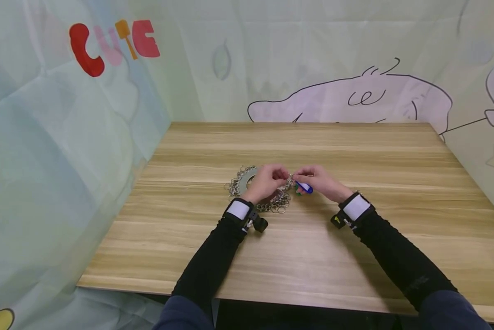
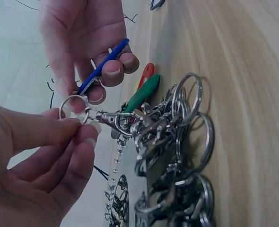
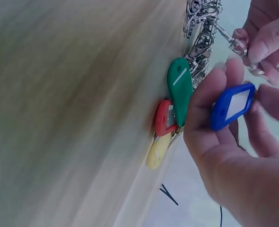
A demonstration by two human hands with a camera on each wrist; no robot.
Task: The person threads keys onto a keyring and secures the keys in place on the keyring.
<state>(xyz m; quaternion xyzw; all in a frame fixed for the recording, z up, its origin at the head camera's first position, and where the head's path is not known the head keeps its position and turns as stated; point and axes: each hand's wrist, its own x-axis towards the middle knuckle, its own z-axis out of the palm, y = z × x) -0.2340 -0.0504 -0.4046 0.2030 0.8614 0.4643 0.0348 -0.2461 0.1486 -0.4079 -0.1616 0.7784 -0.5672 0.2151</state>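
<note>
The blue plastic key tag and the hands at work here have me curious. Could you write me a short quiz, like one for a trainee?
1. Which hand holds the blue plastic key tag? A) left; B) right.
2. True or false: the left hand holds nothing.
3. Besides blue, which tag colours show in the right wrist view?

Key:
1. B, the right hand.
2. False: the left hand pinches the end of a silver metal clasp.
3. Green tag, red tag and yellow tag.

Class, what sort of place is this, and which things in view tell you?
Probably a staged recording area: a wood-grain table, cartoon-printed sheeting behind and beside it, and a camera strapped at each wrist.
</note>
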